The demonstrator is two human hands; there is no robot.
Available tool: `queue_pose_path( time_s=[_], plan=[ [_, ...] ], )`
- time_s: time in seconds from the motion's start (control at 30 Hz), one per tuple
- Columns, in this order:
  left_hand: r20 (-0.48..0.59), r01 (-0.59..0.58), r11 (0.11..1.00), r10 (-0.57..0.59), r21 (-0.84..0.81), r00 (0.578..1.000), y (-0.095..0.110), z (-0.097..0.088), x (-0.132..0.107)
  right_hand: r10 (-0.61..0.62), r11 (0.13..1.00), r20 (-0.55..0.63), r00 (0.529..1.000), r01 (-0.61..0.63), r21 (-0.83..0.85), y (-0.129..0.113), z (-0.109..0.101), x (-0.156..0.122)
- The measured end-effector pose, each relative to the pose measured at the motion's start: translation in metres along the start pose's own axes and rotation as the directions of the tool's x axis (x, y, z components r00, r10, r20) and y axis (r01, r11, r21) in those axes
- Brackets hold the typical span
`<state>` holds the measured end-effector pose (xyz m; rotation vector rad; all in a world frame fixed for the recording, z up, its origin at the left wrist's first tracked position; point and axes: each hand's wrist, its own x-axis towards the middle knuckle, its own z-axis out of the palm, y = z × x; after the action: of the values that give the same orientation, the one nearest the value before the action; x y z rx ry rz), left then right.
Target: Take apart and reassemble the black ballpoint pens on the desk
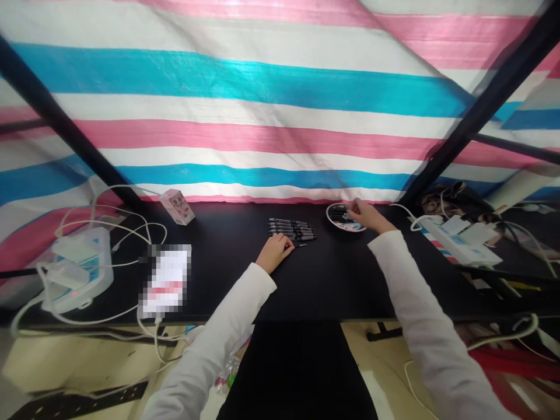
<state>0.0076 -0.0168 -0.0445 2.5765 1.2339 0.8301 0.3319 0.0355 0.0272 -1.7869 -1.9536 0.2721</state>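
Several dark pens with clear parts lie side by side in a row (291, 226) on the black table. My left hand (275, 252) rests at the near end of this row, fingers curled down. From beneath its fingertips the narrow dark end of a pen (301, 245) points right; the hand hides the rest. Farther right, a round patterned plate (345, 228) holds several black pen parts (339, 214). Over the plate's right side is my right hand (366, 216), its fingers closed in a pinch. What lies between those fingertips is too small to make out.
A pink and white box (177, 207) stands at the back left. Nearer are a blurred-out white item (167, 280) and a clear case (81, 268) with chargers and white cables. A power strip (459, 242) lies at right. Striped sheeting (262, 140) hangs behind the table (324, 286).
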Motion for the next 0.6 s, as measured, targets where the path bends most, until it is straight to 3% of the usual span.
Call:
queue_pose_path(
  time_s=[0.13,0.2,0.37,0.6],
  plan=[
    [-0.035,-0.003,0.999,0.005,0.051,0.999,0.000,-0.002,0.002,-0.162,0.906,-0.006,0.987,0.151,0.395,-0.048,0.032,-0.033],
    [-0.077,0.004,0.999,0.001,0.055,0.997,-0.002,-0.002,0.003,-0.217,0.856,0.006,0.976,0.188,0.482,-0.069,0.054,-0.046],
    [-0.210,-0.023,0.996,0.040,0.084,0.977,-0.013,-0.006,0.010,-0.170,0.827,-0.154,0.973,0.226,0.515,-0.092,0.095,-0.053],
    [-0.193,-0.078,0.982,0.111,0.175,0.975,-0.023,-0.015,0.019,-0.158,0.839,-0.255,0.954,0.265,0.475,-0.095,0.110,-0.051]
  ],
)
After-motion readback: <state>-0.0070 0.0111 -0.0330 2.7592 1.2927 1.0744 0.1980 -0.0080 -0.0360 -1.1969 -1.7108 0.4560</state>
